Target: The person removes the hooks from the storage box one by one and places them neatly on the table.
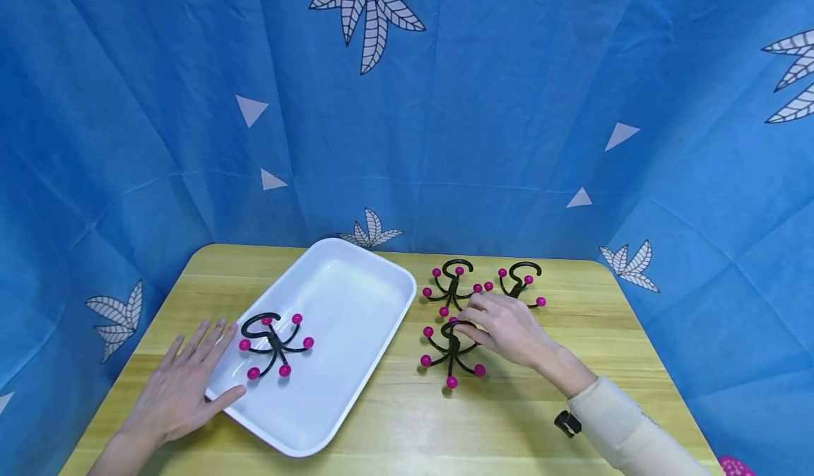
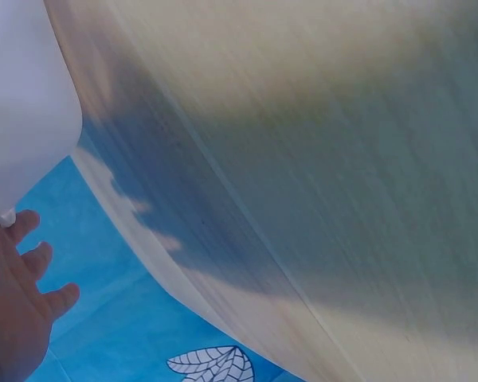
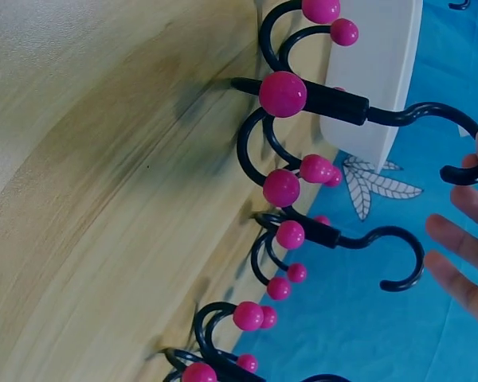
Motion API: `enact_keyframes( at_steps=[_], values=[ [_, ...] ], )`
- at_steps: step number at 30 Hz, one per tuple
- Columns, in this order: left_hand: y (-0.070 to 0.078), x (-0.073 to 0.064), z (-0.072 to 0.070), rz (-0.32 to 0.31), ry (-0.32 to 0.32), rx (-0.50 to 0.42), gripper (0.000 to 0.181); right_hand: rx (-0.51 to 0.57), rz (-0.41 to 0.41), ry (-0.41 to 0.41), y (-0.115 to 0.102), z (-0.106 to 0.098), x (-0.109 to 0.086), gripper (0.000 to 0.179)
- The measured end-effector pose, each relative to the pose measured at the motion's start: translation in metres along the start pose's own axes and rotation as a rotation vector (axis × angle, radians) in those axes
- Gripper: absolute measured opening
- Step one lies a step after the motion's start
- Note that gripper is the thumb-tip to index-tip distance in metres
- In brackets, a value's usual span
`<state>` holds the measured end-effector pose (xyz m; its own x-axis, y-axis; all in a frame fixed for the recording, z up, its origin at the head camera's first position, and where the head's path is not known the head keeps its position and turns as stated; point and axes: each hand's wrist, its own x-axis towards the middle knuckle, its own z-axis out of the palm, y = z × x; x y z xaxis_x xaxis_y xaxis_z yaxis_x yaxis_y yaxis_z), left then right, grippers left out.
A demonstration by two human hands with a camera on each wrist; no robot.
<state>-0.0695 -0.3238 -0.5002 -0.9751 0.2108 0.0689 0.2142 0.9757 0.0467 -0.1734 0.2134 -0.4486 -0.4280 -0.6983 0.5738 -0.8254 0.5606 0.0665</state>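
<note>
Pink-tipped hook [image 1: 453,347] is pinched by the right hand [image 1: 504,326], the left hand [image 1: 178,390] spread against the white tray [image 1: 343,349].

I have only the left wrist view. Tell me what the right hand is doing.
Observer: The right hand holds the front hook by its curved top.
Operator: Name what lies in the tray.
Observer: One pink-tipped hook.
Operator: Now count those outside it.
Observer: Three on the table: the front hook, a back left hook and a back right hook.
</note>
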Motion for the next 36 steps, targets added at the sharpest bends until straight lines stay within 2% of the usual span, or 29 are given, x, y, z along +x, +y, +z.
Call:
enact_keyframes(
  at_steps=[9,16,22,27,33,36],
  values=[
    [-0.001,0.000,0.000,0.000,-0.009,0.002,0.107,-0.034,0.004,-0.007,0.001,0.002,-0.001,0.018],
    [0.000,0.000,0.000,0.008,0.001,0.003,0.107,-0.049,0.000,0.011,-0.001,-0.001,0.001,0.032],
    [0.001,0.000,-0.001,-0.003,-0.011,0.000,0.108,-0.062,0.009,-0.015,-0.012,-0.005,0.012,0.040],
    [0.000,-0.001,0.000,0.003,0.001,0.007,0.108,-0.063,0.013,0.009,-0.025,-0.003,0.022,0.036],
    [0.000,-0.001,0.001,0.005,0.009,0.005,0.108,-0.071,-0.004,0.030,-0.043,0.000,0.039,0.053],
    [0.000,-0.001,0.002,0.005,0.011,0.005,0.107,-0.058,-0.030,0.040,-0.053,0.003,0.049,0.051]
  ],
)
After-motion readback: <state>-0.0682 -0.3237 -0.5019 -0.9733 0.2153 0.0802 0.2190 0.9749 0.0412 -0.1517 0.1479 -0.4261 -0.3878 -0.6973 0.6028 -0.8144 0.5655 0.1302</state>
